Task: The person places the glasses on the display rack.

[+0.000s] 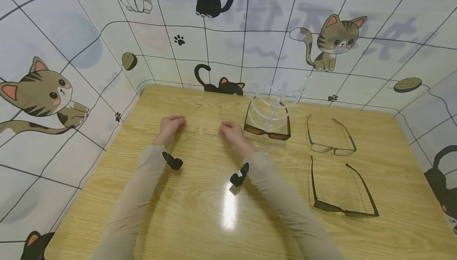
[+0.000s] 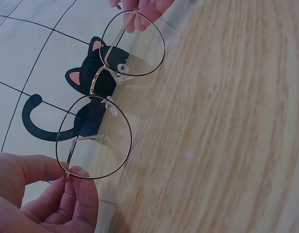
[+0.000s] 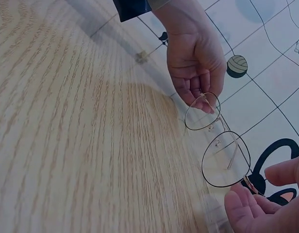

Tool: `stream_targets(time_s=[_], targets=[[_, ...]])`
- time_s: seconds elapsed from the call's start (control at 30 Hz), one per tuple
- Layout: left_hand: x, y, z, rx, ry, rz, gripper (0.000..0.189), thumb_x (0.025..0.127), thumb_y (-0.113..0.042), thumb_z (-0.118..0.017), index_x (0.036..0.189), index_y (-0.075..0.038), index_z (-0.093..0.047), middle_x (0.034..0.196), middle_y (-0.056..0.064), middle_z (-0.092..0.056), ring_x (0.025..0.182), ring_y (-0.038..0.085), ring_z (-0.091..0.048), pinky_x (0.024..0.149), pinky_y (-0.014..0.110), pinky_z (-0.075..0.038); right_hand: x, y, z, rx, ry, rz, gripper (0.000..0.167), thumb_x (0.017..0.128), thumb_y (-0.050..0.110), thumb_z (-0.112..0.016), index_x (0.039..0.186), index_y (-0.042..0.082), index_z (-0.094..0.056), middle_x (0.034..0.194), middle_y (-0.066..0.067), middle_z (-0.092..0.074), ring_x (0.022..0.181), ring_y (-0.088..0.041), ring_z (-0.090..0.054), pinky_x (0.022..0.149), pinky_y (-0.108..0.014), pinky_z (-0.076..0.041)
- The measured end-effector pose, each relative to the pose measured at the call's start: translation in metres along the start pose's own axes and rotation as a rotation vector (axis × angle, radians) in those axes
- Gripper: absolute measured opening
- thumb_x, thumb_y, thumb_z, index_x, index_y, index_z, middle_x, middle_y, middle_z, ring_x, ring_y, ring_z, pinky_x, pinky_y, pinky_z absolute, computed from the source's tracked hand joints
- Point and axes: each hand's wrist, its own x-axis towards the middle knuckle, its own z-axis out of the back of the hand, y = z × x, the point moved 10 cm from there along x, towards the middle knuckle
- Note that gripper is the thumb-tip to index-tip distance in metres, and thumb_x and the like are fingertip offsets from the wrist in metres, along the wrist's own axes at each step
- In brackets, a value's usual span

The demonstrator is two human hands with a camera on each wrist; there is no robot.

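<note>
Thin, round wire-rimmed eyeglasses (image 1: 210, 131) are held by both hands, one at each outer end of the front. My left hand (image 1: 171, 128) pinches the left hinge between thumb and fingers, seen closely in the left wrist view, where the round lens rims (image 2: 93, 137) show dark with a gold bridge. At the opposite hinge, my right hand (image 1: 233, 135) holds with thumb and fingertips (image 3: 244, 201). The temples are unfolded and point away toward the wall. In the head view the thin frame is faint against the wood.
A clear display stand (image 1: 276, 109) rises right of my right hand, with brown-framed sunglasses (image 1: 267, 133) at it. Farther right on the wooden table (image 1: 200, 212) lie brown-rimmed glasses (image 1: 332, 149) and black sunglasses (image 1: 344, 211), temples unfolded. A cat-patterned wall covering (image 1: 221, 49) borders the back.
</note>
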Motion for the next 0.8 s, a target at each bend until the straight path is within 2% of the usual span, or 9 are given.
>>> stream_targets(time_s=[0.17,0.3,0.4,0.53,0.67,0.8], targets=[[-0.002,0.001,0.002,-0.017,0.005,-0.002,0.033,0.092,-0.007,-0.057,0.123,0.005,-0.058,0.102,0.008,-0.062,0.081,0.01,-0.062,0.077,0.023,-0.053,-0.001,0.0,-0.001,0.023,0.0,0.001,0.036,0.091,0.002,-0.053,0.127,-0.005,-0.053,0.114,-0.019,-0.059,0.098,-0.026,-0.06,0.088,-0.032,-0.051],[-0.004,0.0,0.004,-0.059,0.018,-0.004,0.033,0.092,-0.007,-0.057,0.123,0.006,-0.057,0.092,0.001,-0.06,0.078,0.009,-0.061,0.08,0.024,-0.053,-0.004,0.003,-0.001,0.028,0.01,0.022,0.034,0.09,0.0,-0.055,0.124,-0.006,-0.054,0.11,-0.019,-0.06,0.083,-0.018,-0.06,0.086,-0.033,-0.052],[-0.01,-0.002,0.005,-0.092,0.048,-0.014,0.037,0.093,-0.007,-0.056,0.127,0.007,-0.054,0.101,0.006,-0.06,0.082,0.01,-0.061,0.088,0.028,-0.051,-0.007,0.005,-0.002,0.048,0.025,0.034,0.034,0.091,-0.001,-0.056,0.124,-0.006,-0.055,0.109,-0.02,-0.061,0.076,-0.012,-0.059,0.086,-0.034,-0.053],[-0.019,-0.005,0.007,-0.137,0.079,-0.012,0.04,0.094,-0.007,-0.055,0.131,0.007,-0.049,0.123,0.018,-0.053,0.089,0.012,-0.06,0.092,0.028,-0.048,-0.013,0.009,-0.004,0.098,0.058,0.046,0.037,0.091,-0.002,-0.056,0.127,-0.008,-0.053,0.108,-0.021,-0.06,0.075,-0.01,-0.059,0.084,-0.032,-0.054],[-0.027,-0.007,0.009,-0.183,0.09,-0.001,0.04,0.093,-0.005,-0.055,0.131,0.008,-0.049,0.123,0.019,-0.053,0.086,0.012,-0.061,0.082,0.02,-0.052,-0.02,0.014,-0.005,0.12,0.097,0.052,0.039,0.091,-0.002,-0.055,0.129,-0.008,-0.05,0.107,-0.019,-0.059,0.076,-0.01,-0.058,0.081,-0.028,-0.054],[-0.035,-0.01,0.01,-0.242,0.095,-0.001,0.041,0.092,-0.002,-0.057,0.13,0.01,-0.048,0.101,0.009,-0.062,0.076,0.009,-0.062,0.07,0.015,-0.053,-0.028,0.019,-0.006,0.135,0.123,0.051,0.04,0.091,-0.002,-0.055,0.13,-0.008,-0.049,0.102,-0.015,-0.058,0.074,-0.01,-0.057,0.079,-0.025,-0.054]])
